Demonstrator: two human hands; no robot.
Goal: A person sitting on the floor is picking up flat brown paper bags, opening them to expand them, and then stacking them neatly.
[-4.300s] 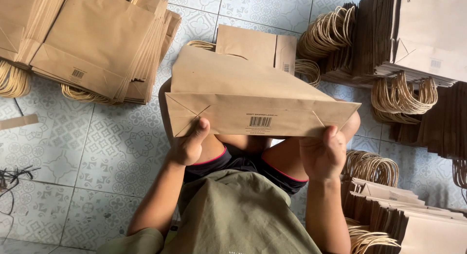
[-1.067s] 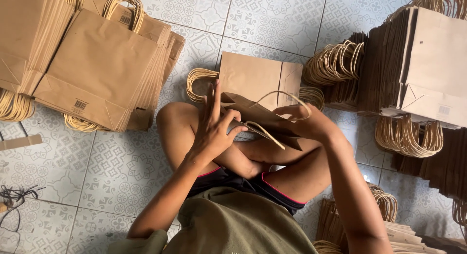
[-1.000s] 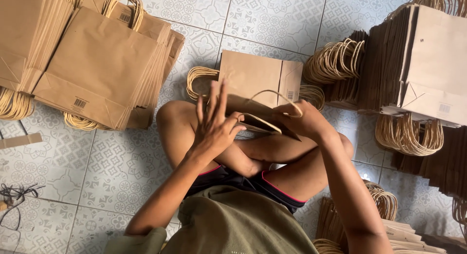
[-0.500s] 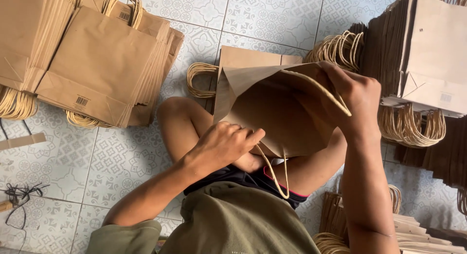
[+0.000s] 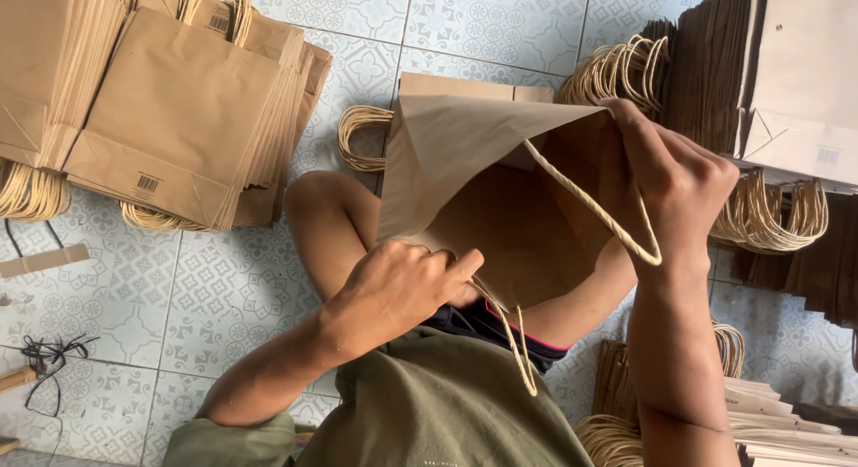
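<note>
Opened brown paper bag with twisted cord handles [image 5: 500,190] at frame centre above the lap, left hand [image 5: 402,288] closed on its near rim, right hand [image 5: 684,176] pinching its far rim, stack of flat brown paper bags [image 5: 170,118] upper left on the patterned tile floor [image 5: 241,288]

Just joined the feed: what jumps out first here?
An open brown paper bag at centre, mouth toward the camera, over the seated person's legs. The left hand grips its near edge, the right hand its far rim by a twine handle. Stacks of flat bags lie on the tiled floor to the left.
</note>
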